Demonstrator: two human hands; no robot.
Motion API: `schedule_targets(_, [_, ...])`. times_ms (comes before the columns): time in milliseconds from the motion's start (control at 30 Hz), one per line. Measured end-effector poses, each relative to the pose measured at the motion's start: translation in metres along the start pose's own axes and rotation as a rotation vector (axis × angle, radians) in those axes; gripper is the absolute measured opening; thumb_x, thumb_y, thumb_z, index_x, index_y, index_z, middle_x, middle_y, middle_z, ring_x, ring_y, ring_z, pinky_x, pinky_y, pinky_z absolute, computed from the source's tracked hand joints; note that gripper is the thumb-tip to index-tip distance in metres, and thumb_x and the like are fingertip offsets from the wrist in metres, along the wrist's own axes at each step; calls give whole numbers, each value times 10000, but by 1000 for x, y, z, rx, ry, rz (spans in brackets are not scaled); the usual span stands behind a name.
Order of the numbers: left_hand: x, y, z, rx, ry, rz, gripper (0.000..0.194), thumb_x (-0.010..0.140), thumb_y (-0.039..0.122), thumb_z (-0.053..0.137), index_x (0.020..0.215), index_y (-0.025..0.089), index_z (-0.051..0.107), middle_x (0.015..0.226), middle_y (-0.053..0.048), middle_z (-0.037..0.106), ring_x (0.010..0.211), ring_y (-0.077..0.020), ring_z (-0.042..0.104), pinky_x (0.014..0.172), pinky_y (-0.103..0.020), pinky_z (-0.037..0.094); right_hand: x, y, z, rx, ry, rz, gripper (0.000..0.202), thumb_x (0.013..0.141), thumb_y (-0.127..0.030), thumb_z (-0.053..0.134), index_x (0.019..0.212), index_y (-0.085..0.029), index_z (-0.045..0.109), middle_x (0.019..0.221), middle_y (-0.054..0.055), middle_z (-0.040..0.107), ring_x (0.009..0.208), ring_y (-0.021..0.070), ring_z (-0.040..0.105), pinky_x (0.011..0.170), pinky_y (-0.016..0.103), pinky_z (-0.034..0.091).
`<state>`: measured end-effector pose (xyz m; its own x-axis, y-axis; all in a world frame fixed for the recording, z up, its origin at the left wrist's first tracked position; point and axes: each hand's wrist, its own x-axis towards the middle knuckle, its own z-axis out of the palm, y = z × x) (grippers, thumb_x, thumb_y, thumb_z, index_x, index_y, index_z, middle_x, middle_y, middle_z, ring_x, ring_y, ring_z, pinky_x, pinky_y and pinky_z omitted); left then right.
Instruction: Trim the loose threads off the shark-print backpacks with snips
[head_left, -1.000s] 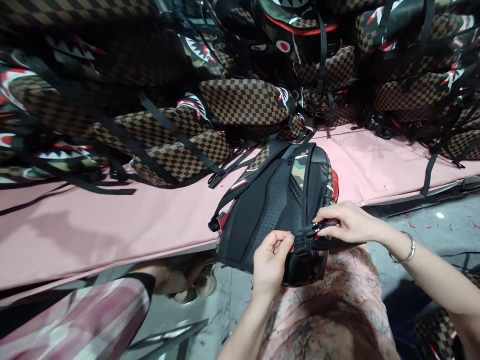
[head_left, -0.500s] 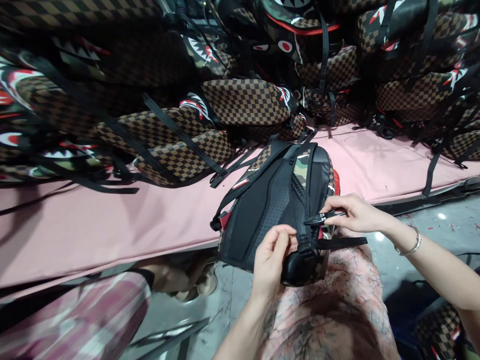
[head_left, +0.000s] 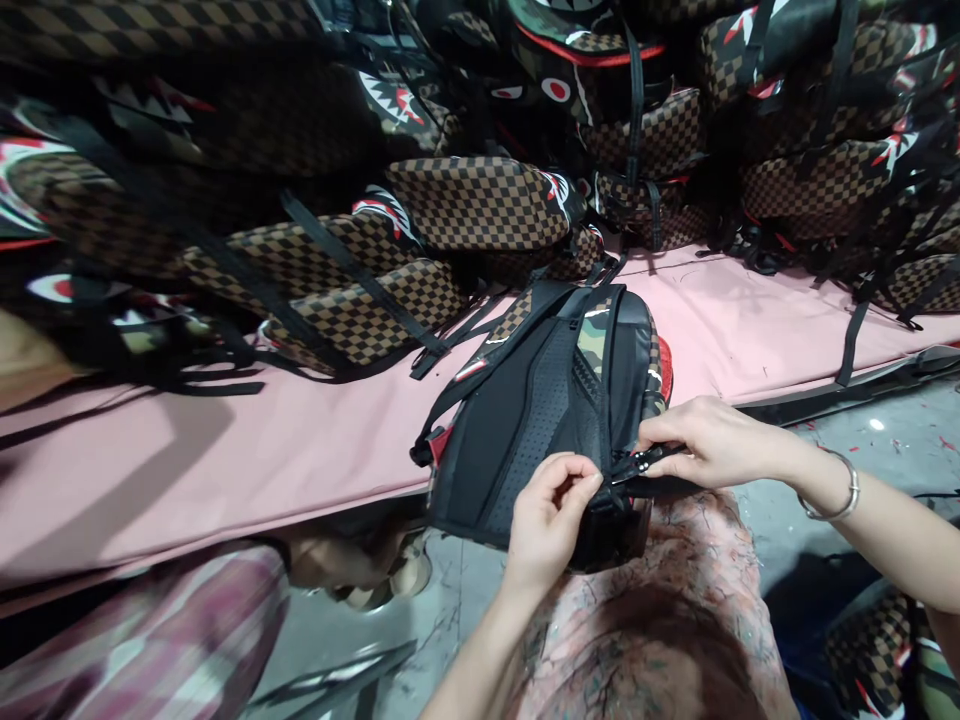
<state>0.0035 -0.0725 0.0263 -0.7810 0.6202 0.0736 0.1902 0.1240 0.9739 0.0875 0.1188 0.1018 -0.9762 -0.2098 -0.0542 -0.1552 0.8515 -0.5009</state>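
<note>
A black backpack (head_left: 487,450) with camouflage and checkered trim lies back panel up, partly on the pink-covered table and partly over my lap. My right hand (head_left: 701,440), with a metal bangle at its wrist, is closed around small black thread snips (head_left: 634,465). Their tip points left, at the lower end of a shoulder strap (head_left: 611,390). Close to that tip, my left hand (head_left: 551,510) pinches with thumb and forefinger; what lies between them is too small to make out.
Stacked checkered backpacks (head_left: 480,205) with shark-mouth prints line the back of the pink table (head_left: 300,440), straps hanging forward. At the left are another person's arm (head_left: 30,360) and plaid-clothed leg (head_left: 150,640). Another checkered bag (head_left: 870,650) sits low at the right.
My right hand has brought the snips down to the strap's lower end, beside my left fingertips. Another person's arm has come into view at the left edge.
</note>
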Motion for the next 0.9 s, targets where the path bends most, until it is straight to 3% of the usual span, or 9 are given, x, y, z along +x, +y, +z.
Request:
schedule_targets(233, [-3, -2, 3, 27, 41, 42, 107, 732, 214, 562, 633, 178, 578, 708, -20, 541, 746, -165, 491, 713, -247, 376, 1, -8, 2, -93, 17, 14, 89, 839, -240, 530, 812, -187, 597, 700, 7, 618, 643, 129, 555, 570, 210, 326])
schedule_targets(400, [-5, -13, 5, -304, 54, -186, 114, 718, 274, 606, 709, 170, 560, 667, 22, 461, 617, -108, 414, 589, -206, 335, -6, 9, 20, 215, 145, 70, 113, 810, -279, 562, 818, -174, 605, 681, -1, 610, 611, 115, 548, 574, 205, 377])
schedule_targets(567, [-9, -10, 9, -556, 57, -329, 222, 728, 364, 604, 714, 160, 518, 620, 49, 389, 537, -69, 339, 511, -179, 290, -12, 12, 68, 741, 390, 234, 250, 770, -298, 531, 977, -169, 591, 817, 29, 655, 724, 150, 609, 637, 239, 484])
schedule_targets(667, [-4, -4, 7, -593, -10, -304, 314, 756, 438, 540, 640, 150, 495, 600, 45, 403, 485, -53, 323, 480, -175, 280, -11, 6, 108, 834, 401, 377, 524, 651, -228, 581, 1171, -184, 534, 909, 32, 683, 793, 188, 645, 685, 270, 531])
schedule_targets(767, [9, -3, -7, -435, -115, -270, 396, 753, 523, 486, 615, 152, 506, 587, 30, 465, 471, -62, 407, 486, -185, 320, -10, 4, 139, 612, 563, 487, 414, 621, -320, 641, 1005, -166, 635, 861, 42, 703, 735, 212, 662, 608, 256, 555])
schedule_targets(900, [26, 1, -32, 142, -320, -229, 462, 696, 611, 500, 559, 171, 530, 515, 15, 534, 517, -120, 524, 560, -235, 390, -8, 3, 153, 288, 600, 297, 340, 644, -431, 627, 886, -198, 682, 832, 46, 706, 683, 203, 666, 502, 220, 527])
